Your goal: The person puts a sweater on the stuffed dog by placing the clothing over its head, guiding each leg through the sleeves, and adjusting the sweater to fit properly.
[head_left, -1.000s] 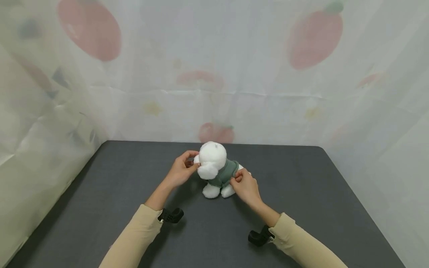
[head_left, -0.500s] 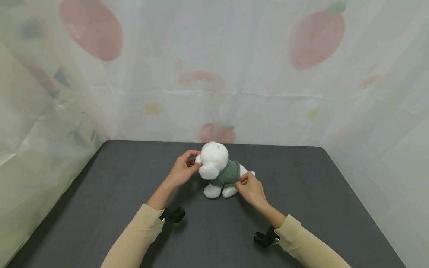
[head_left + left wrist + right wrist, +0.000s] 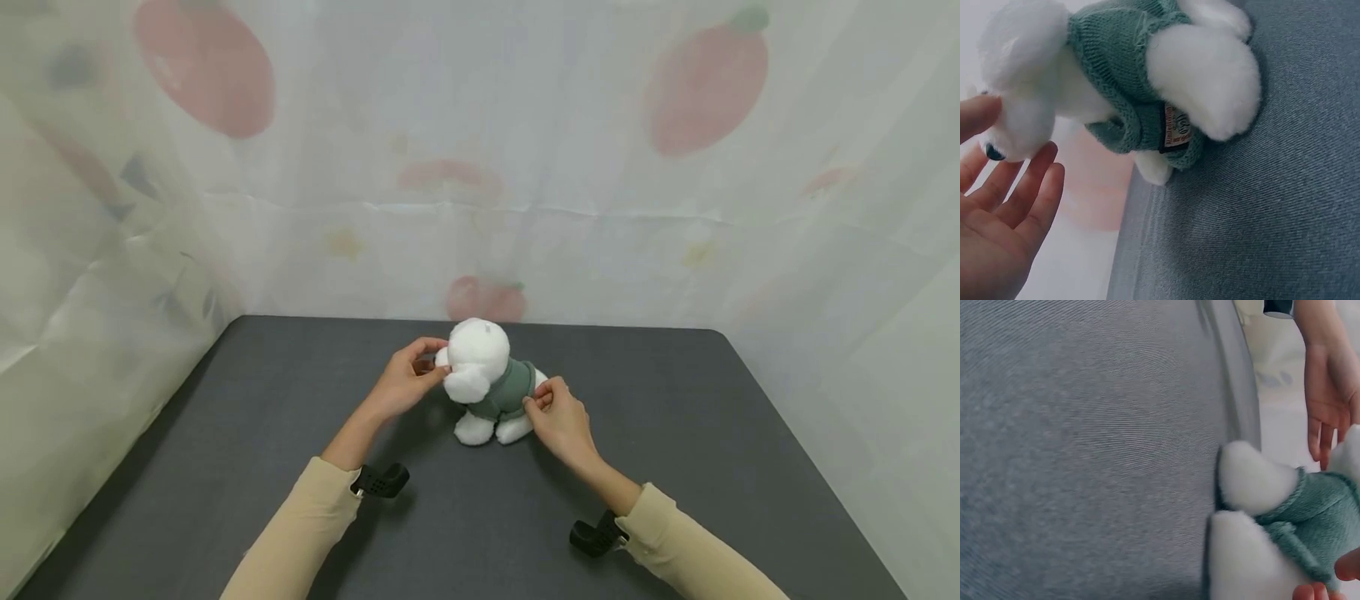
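Your left hand (image 3: pixel 405 382): fingers curled around head of plush dog (image 3: pixel 487 379), steadying it. Your right hand (image 3: pixel 558 417): pinches rear hem of green knit sweater (image 3: pixel 510 390).

Progress, judged: sweater already over chest and back; hem near rump left to settle.

Dog stands on 4 legs, mid-table (image 3: pixel 675 467), far half. Long axis left-right; head toward your left, rump right.

Both arms wore long beige sleeves (image 3: pixel 300 533), and a small black camera mount (image 3: pixel 382 481) sat at each wrist.
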